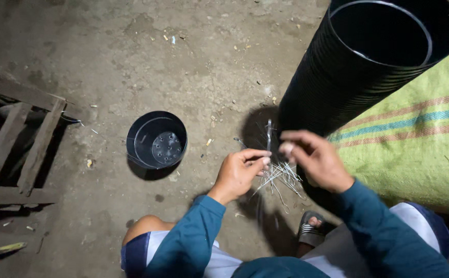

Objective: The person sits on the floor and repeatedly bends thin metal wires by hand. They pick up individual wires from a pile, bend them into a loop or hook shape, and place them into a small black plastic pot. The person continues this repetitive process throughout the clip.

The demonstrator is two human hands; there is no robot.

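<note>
My left hand (pixel 241 171) is closed around a bundle of thin metal wire pieces (pixel 282 176) that fan out to the right below my knuckles. My right hand (pixel 313 157) pinches one wire from that bundle between thumb and fingertips, just right of the left hand. Both sleeves are teal. A tall leaning stack of black plastic pots (pixel 361 67) rises directly behind my right hand. A single black pot (pixel 156 140) with holes in its bottom stands on the dirt floor to the left of my hands.
A green woven sack with coloured stripes (pixel 420 149) lies at the right. A wooden frame (pixel 16 146) lies at the left edge. My knee (pixel 144 229) and sandalled foot (pixel 311 231) are below the hands. Small debris dots the dirt floor.
</note>
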